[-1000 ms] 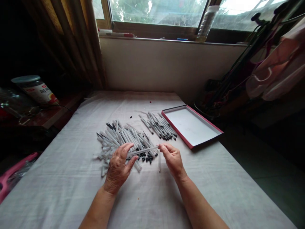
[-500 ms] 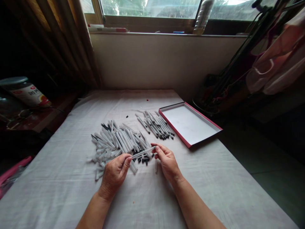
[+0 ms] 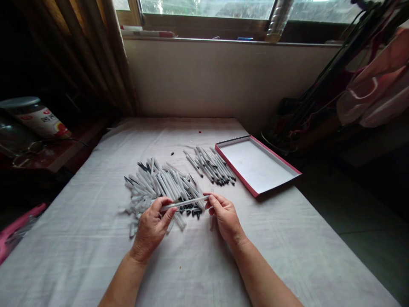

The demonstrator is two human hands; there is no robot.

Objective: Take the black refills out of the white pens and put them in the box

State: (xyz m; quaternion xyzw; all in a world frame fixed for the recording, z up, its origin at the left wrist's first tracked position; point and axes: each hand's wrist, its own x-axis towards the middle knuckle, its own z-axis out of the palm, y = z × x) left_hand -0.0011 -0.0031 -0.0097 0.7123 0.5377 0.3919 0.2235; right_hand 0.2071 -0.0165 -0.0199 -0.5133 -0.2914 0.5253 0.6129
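Observation:
My left hand (image 3: 150, 228) and my right hand (image 3: 224, 216) hold one clear pen (image 3: 186, 203) between them, each pinching an end, just above the white cloth. Behind the hands lies a loose heap of clear pen barrels (image 3: 159, 187) with small black caps (image 3: 190, 210) scattered at its near edge. A smaller, tidier bunch of pens (image 3: 211, 165) lies further back to the right, beside a shallow red-rimmed box lid (image 3: 257, 163).
A white cloth covers the table (image 3: 204, 264). A lidded jar (image 3: 35, 117) stands on a dark side shelf at the left, and a pink object (image 3: 15, 228) lies at the left edge. Clothes and a rack (image 3: 367, 85) hang at the right; a bottle (image 3: 277, 19) stands on the windowsill.
My left hand went from resting flat on the heap to pinching the left end of the pen. Both hands drew slightly nearer to me with the pen.

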